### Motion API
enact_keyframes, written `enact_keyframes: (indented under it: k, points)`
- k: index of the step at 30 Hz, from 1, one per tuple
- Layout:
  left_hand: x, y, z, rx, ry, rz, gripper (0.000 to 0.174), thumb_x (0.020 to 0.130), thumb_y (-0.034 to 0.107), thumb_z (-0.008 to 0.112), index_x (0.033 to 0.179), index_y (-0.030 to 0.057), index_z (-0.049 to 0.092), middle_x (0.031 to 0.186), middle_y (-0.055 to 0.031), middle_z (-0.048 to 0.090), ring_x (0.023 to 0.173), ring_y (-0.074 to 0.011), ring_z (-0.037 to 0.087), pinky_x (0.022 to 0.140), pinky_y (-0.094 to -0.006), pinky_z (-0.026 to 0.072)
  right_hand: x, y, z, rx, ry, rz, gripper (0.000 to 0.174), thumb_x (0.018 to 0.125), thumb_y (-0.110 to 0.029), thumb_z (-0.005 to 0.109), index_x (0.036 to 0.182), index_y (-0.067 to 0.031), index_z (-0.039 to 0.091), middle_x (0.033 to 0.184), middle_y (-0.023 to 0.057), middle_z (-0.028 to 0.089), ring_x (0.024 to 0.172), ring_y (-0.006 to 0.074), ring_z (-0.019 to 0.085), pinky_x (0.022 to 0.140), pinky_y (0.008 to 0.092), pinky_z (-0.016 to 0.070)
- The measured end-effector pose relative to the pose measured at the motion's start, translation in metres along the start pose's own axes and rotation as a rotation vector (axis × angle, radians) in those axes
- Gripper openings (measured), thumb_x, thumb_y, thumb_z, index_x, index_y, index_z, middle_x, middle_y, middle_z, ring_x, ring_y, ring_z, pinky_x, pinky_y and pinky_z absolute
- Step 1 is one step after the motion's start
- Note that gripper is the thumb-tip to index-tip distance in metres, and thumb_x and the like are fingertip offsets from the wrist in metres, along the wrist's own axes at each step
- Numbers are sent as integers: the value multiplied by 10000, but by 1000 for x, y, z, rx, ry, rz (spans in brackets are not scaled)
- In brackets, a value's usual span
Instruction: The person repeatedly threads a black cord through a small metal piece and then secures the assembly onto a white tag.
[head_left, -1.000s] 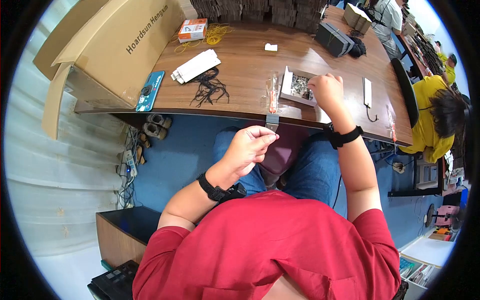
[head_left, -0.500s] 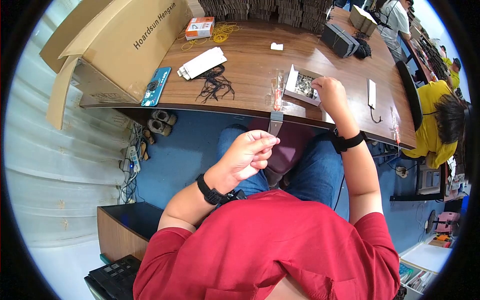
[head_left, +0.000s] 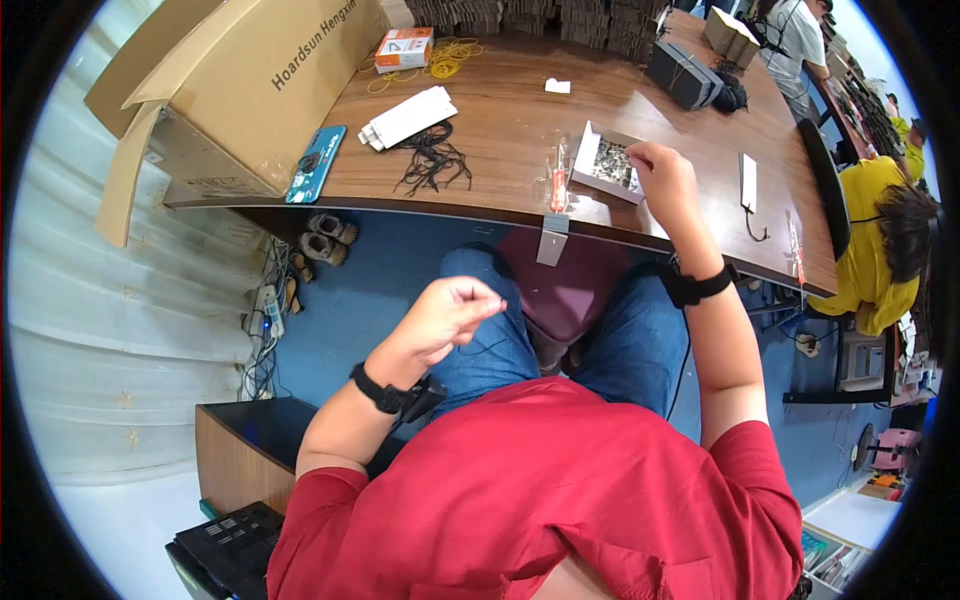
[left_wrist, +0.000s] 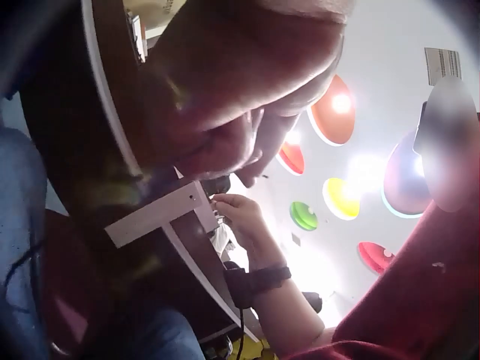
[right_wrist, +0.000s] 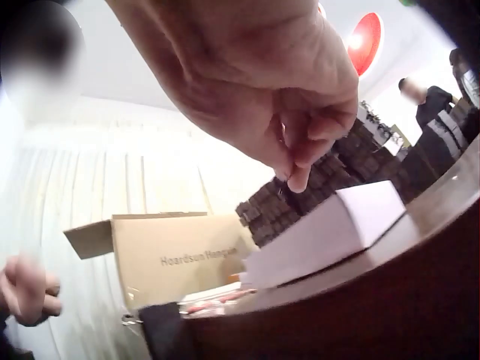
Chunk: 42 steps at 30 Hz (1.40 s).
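Note:
In the head view my left hand (head_left: pixel 450 315) hovers over my left thigh, fingers curled and thumb against the forefinger, with nothing visible in it. A pale grey tag (head_left: pixel 552 245) juts out over the table's front edge to its right; its hole shows in the left wrist view. My right hand (head_left: pixel 668 180) is above the near right corner of a shallow white box (head_left: pixel 590 180) holding many tiny dark and silvery parts (head_left: pixel 612 165). Thumb and forefinger pinch together in the right wrist view, with a small dark part (right_wrist: pixel 282 180) at their tips.
A red-handled tool (head_left: pixel 558 188) lies beside the box. Farther left are white strips (head_left: pixel 412 118), black cords (head_left: pixel 438 160), a blue package (head_left: pixel 316 165) and a large cardboard carton (head_left: pixel 250 90). A white tag (head_left: pixel 748 182) with black cord lies right. Brown stacks (head_left: pixel 560 20) line the back.
My left hand has drawn back from the tag, down and to the left. The right hand's fingertips have shifted slightly upward over the box. The tag still juts from the edge.

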<state>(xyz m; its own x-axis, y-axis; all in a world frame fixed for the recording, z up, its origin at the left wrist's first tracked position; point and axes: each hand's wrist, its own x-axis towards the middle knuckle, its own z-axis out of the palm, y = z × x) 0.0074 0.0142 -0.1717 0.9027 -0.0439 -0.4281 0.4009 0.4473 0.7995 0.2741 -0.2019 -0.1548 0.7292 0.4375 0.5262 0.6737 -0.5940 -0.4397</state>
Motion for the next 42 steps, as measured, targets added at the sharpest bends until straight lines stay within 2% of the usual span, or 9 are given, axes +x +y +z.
enact_keyframes:
  k: [4, 7, 13, 18, 21, 27, 30, 35, 42]
  points:
    - [23, 14, 27, 9, 139, 322, 84, 849, 71, 639, 893, 1, 628, 658, 26, 520, 468, -7, 334, 397, -180, 216, -21, -68, -31, 371, 11, 135, 181, 818, -22, 576, 992, -39, 623, 778, 104, 650, 758, 194, 623, 722, 275, 475]
    - [37, 24, 49, 13, 147, 503, 73, 840, 57, 646, 891, 5, 646, 677, 30, 536, 480, -8, 349, 409, -175, 236, -46, -96, -36, 1084, -158, 322, 311, 847, 27, 570, 1151, -3, 511, 831, 44, 637, 791, 98, 597, 738, 226, 459]
    - [44, 28, 68, 102, 142, 658, 51, 841, 45, 644, 881, 19, 661, 689, 44, 539, 505, -5, 362, 436, -166, 259, -59, -101, -32, 1546, -342, 514, 156, 838, -34, 636, 913, -72, 504, 839, 32, 626, 807, 109, 623, 670, 197, 438]
    - [43, 29, 69, 119, 132, 687, 56, 844, 46, 642, 890, 21, 663, 691, 47, 536, 523, -5, 368, 441, -168, 259, -59, -102, -26, 1588, -380, 537, 161, 834, -36, 643, 903, -83, 505, 833, 26, 628, 805, 106, 625, 643, 185, 427]
    - [41, 30, 66, 108, 102, 653, 62, 859, 19, 612, 905, -5, 646, 822, -1, 621, 737, -40, 521, 670, -187, 420, -59, -101, -24, 1618, -402, 556, 158, 834, -31, 641, 898, -86, 508, 832, 23, 628, 802, 102, 628, 631, 180, 425]
    - [41, 34, 70, 156, 99, 668, 88, 855, 12, 609, 917, -24, 659, 848, -33, 620, 796, -80, 565, 720, -210, 447, -62, -97, -16, 1637, -442, 569, 153, 835, -11, 630, 889, -85, 507, 831, 24, 627, 802, 98, 629, 625, 177, 427]
    - [47, 31, 68, 232, 118, 743, 104, 850, 62, 636, 933, 12, 671, 789, -10, 626, 556, -11, 422, 465, -157, 297, -65, -99, -14, 1589, -425, 555, 152, 836, 0, 622, 891, -75, 501, 830, 29, 625, 791, 93, 619, 628, 180, 428]
    - [55, 25, 70, 252, 110, 824, 98, 856, 65, 629, 923, 2, 663, 737, -7, 606, 552, -15, 424, 459, -160, 298, -69, -101, -11, 1555, -397, 514, 131, 847, 2, 600, 908, -53, 497, 837, 38, 619, 758, 84, 590, 634, 190, 428]
    - [50, 44, 73, -230, -21, 435, 85, 888, 69, 581, 896, -14, 598, 615, 22, 477, 467, -27, 341, 407, -178, 265, -92, -112, -14, 1116, -708, 360, 370, 859, -57, 602, 1219, -37, 519, 1040, 15, 576, 836, 67, 515, 728, 229, 445]
